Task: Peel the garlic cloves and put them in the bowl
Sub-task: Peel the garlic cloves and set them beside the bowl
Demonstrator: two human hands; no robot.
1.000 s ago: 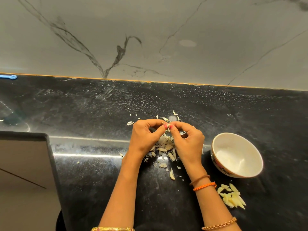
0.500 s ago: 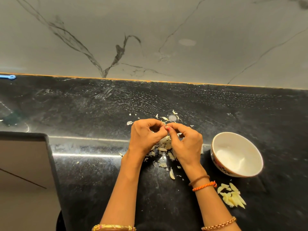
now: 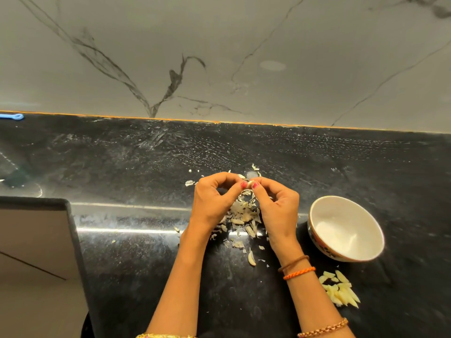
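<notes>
Only the head view to go on here, so: the person is standing at the black counter (image 3: 317, 162), working a single garlic clove (image 3: 249, 183) between both thumbs, right above the pile of skins (image 3: 244, 213). The left hand (image 3: 214, 201) is pinching one end of it and the right hand (image 3: 278, 203) is pinching the other, fingers curled in on both sides.

Progress-wise I'd say they're going at it in batches. The one bowl (image 3: 317, 230) sitting just beside the right wrist is looking empty inside (nothing in it that I can make out), while a heap of peeled cloves (image 3: 340, 290) is lying on the counter in front of it, near the right forearm. I'm counting roughly ten pieces there, but they're overlapping, so don't quote me. So the peeling is well underway and the transfer to the bowl is still waiting.
</notes>
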